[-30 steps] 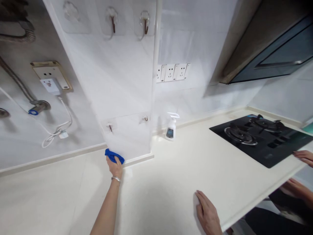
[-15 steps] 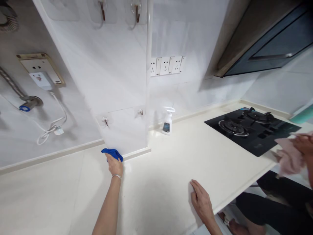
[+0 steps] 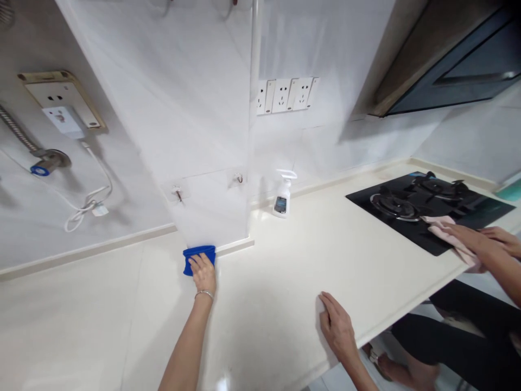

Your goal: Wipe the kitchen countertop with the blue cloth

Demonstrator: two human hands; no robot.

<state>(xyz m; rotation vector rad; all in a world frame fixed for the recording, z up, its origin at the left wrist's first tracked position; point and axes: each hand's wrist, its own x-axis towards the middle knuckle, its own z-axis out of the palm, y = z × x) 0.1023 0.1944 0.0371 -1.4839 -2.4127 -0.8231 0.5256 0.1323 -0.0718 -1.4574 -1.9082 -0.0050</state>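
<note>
1. The left hand (image 3: pixel 204 274) lies over the blue cloth (image 3: pixel 195 252), fingers slightly spread; whether the thumb pinches it, I cannot tell.
2. The cloth sits at the foot of the wall pillar (image 3: pixel 191 119), by the low upstand (image 3: pixel 236 247); fingertip pressure should reach that corner better than a flat palm.
3. The right hand (image 3: pixel 337 326) rests on the countertop (image 3: pixel 264 304) near its front edge, fingers loosely extended: a sound brace, I judge.
4. Short strokes along the upstand should clear the spray bottle (image 3: pixel 282 199).
</note>
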